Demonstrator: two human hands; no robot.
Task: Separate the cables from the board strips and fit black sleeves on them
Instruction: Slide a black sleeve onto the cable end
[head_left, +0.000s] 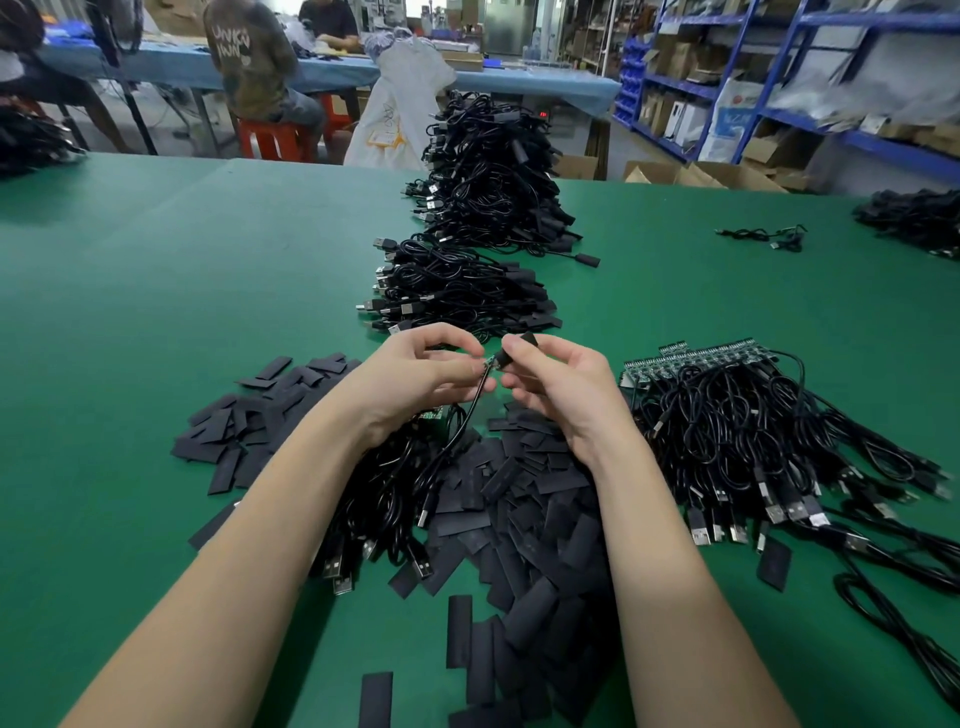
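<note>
Above the green table, my left hand pinches the end of a black cable where a small green board piece shows. My right hand pinches a black sleeve right against that cable end; whether the sleeve is over the board I cannot tell. The cable hangs down into a bundle of cables under my left wrist. Loose flat black sleeves lie heaped below my hands. At the right, green board strips still carry a spread of cables.
Two stacks of cables stand beyond my hands, a low one and a tall one. A single cable and another heap lie far right. People sit at a blue table behind; shelving stands at the right.
</note>
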